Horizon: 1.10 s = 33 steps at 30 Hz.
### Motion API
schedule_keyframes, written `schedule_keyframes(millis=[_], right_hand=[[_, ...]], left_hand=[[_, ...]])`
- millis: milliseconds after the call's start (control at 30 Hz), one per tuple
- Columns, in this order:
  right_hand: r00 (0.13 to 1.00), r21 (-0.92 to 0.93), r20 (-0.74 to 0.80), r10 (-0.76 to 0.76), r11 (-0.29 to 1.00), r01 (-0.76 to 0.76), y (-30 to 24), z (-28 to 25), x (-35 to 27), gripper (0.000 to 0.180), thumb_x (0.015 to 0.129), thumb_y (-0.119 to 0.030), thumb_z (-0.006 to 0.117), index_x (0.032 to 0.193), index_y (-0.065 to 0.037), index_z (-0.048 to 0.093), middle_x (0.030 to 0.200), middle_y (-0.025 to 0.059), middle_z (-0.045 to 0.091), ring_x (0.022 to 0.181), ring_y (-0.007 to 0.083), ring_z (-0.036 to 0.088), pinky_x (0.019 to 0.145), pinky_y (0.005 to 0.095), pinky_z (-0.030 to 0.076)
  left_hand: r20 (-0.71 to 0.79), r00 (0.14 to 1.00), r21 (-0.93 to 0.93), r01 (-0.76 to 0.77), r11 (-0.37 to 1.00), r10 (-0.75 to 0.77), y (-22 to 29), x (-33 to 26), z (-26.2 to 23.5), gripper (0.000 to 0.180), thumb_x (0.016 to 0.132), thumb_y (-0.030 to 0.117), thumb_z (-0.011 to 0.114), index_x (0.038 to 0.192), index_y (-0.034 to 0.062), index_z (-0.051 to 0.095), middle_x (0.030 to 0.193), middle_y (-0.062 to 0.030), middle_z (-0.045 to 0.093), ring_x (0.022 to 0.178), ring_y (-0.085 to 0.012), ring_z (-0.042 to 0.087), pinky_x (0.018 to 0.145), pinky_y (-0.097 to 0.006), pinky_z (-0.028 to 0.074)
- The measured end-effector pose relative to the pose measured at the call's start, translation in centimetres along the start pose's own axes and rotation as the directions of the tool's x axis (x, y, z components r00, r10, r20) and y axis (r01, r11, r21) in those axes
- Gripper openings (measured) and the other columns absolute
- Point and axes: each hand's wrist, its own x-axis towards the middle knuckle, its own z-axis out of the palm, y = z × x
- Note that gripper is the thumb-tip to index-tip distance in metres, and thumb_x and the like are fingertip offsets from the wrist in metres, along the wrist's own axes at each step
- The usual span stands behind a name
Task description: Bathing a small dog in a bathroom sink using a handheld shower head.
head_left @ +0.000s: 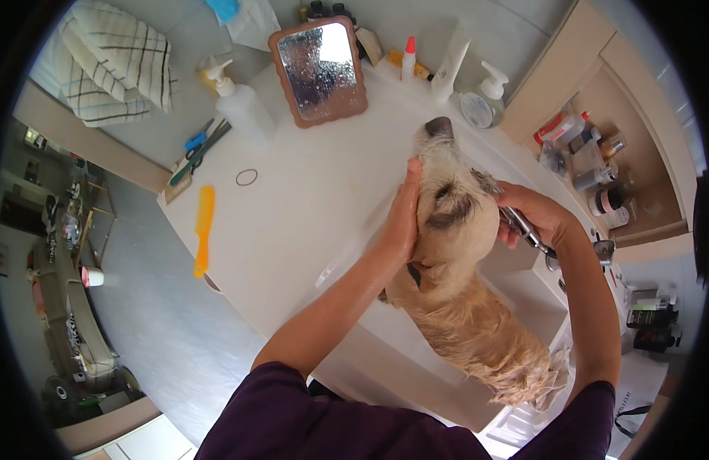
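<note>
While the small cream terrier (454,253) stands at the right edge of the white grooming table (293,222), nose toward the far edge, the left hand (404,215) lies flat and open against the left side of its head, fingers together, cupping it. The right hand (535,215) is closed around a pair of metal grooming scissors (523,226) right beside the dog's right ear; can't tell if the blades are apart.

The tabletop is plain white and mostly bare in the middle. An orange comb (203,230) lies along the left edge, a thin hair band (246,177) sits further in, and more scissors and combs (201,149) are bunched at the far left corner by a white pump bottle (239,103). A brown-framed mirror (320,69) stands at the far edge, with a red-capped bottle (408,57) and another pump bottle (485,100) beside it.

The floor to the left is pale grey. An open shelf unit (600,169) full of bottles crowds the right side, so the free room is on the table's left half.
</note>
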Motion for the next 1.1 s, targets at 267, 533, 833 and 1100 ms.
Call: schedule_keyframes(millis=[267, 533, 833, 1100], right_hand=[[0.966, -0.281, -0.142, -0.216, 0.945, 0.170, 5.2, 1.3, -3.0, 0.027, 0.093, -0.026, 0.061, 0.109, -0.007, 0.049, 0.069, 0.0013, 0.052, 0.051, 0.0084, 0.044, 0.046, 0.0256, 0.037], [0.611, -0.872, -0.113, -0.783, 0.374, 0.317, 8.2, -0.6, -4.1, 0.037, 0.087, -0.018, 0.069, 0.115, -0.004, 0.049, 0.083, 0.0150, 0.066, 0.072, 0.0325, 0.065, 0.063, 0.0398, 0.051], [0.410, -0.905, 0.237, -0.880, -0.046, 0.424, 9.9, 0.4, -4.9, 0.047, 0.078, -0.019, 0.073, 0.114, -0.007, 0.046, 0.085, 0.0098, 0.060, 0.067, 0.0282, 0.062, 0.054, 0.0382, 0.049], [0.276, -0.880, 0.254, -0.927, -0.103, 0.464, 8.4, 4.7, -4.5, 0.043, 0.078, -0.019, 0.071, 0.112, -0.007, 0.048, 0.082, 0.0069, 0.057, 0.064, 0.0247, 0.060, 0.053, 0.0354, 0.048]], left_hand=[[-0.266, 0.900, 0.338, -0.247, 0.908, 0.344, -1.0, -1.0, 0.2, 0.066, 0.099, 0.057, 0.040, 0.114, -0.0041, 0.058, 0.105, -0.0100, 0.063, 0.093, -0.0164, 0.057, 0.088, -0.030, 0.045], [-0.272, 0.794, 0.429, -0.405, 0.807, 0.543, -3.7, -2.7, -1.1, 0.073, 0.097, 0.060, 0.039, 0.130, -0.0053, 0.046, 0.123, -0.0140, 0.056, 0.112, -0.0197, 0.054, 0.097, -0.032, 0.043], [-0.324, 0.666, 0.743, -0.261, 0.616, 0.672, -6.7, -3.1, 1.8, 0.078, 0.089, 0.043, 0.061, 0.139, -0.0075, 0.028, 0.134, -0.0216, 0.041, 0.125, -0.0301, 0.043, 0.106, -0.039, 0.034], [-0.070, 0.762, 0.946, -0.153, 0.284, 0.644, -8.0, -6.4, 0.2, 0.069, 0.068, 0.005, 0.071, 0.127, -0.0057, 0.038, 0.119, -0.0220, 0.048, 0.109, -0.0392, 0.052, 0.090, -0.045, 0.045]])
